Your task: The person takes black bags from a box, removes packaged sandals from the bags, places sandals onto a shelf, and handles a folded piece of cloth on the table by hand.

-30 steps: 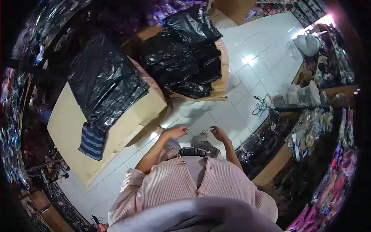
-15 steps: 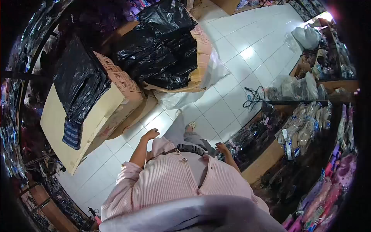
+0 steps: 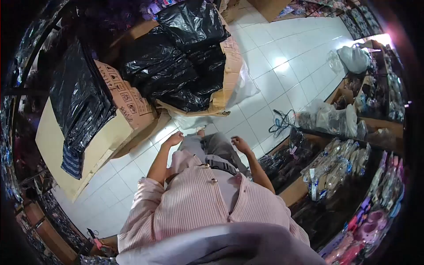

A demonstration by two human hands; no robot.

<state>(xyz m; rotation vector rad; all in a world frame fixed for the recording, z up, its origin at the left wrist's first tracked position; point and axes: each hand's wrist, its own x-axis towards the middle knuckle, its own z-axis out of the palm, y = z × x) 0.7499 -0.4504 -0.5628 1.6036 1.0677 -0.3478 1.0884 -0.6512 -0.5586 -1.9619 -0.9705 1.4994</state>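
Head view: both hands well apart, each in front of its own hip. Left hand (image 3: 176,138), fingers loosely curled, slack, in mid-air over the white tiled floor (image 3: 247,115). Right hand (image 3: 240,145) same, fingers half bent, wrist lifted.

Nearest left hand, to its left: brown printed cardboard carton with flat cream top (image 3: 126,95), near but not touching. On it, a crinkled glossy black plastic sheet (image 3: 81,97); at the sheet's near end, a navy-and-grey striped fabric piece (image 3: 72,162).

Ahead of left hand: second brown carton with torn edges (image 3: 232,62), mostly covered by a rumpled black plastic bag (image 3: 176,66). Milky translucent plastic (image 3: 245,86) bulges along its right side.

Nearest right hand, just to its right: dark plastic-wrapped packs (image 3: 277,157) on a low shelf. Farther right, clear packets with pale contents (image 3: 338,163). Ahead-right of that hand: loose black cable (image 3: 282,120) on the tiles, then bulging clear plastic bags (image 3: 329,117).
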